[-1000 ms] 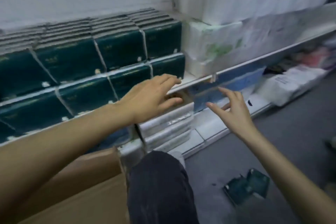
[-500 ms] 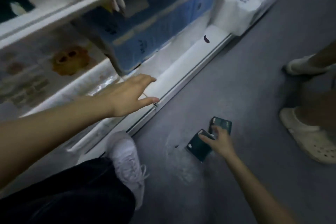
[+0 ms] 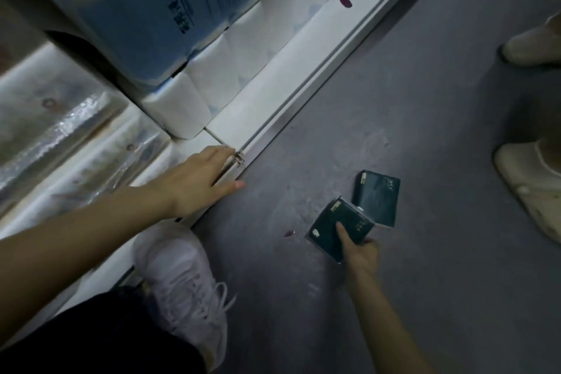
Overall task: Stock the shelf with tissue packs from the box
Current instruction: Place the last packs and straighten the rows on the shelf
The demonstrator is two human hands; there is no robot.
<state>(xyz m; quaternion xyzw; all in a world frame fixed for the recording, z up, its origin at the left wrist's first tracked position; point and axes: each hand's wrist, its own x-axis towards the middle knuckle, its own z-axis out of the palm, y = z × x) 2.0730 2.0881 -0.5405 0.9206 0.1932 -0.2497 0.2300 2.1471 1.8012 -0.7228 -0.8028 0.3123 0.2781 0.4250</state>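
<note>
- The right hand (image 3: 361,252) is grasping a flat, dark green plastic-wrapped tissue pack (image 3: 328,226), with the thumb pressing on top and the fingers curling under its near edge.
- This pack is sitting low over the grey floor (image 3: 425,130); I cannot tell whether it is lifted yet.
- A second dark green tissue pack (image 3: 376,197) is lying flat on the floor just beyond it, far-right of the hand, its long axis running near to far.
- The right arm is reaching down, far nearer to both packs.
- The left hand (image 3: 194,182) is lying released, fingers straight, on the white bottom shelf's front edge (image 3: 303,48), probably bracing.
- The shelf is lying left of the packs, so stocking likely means carrying them leftward.
</note>
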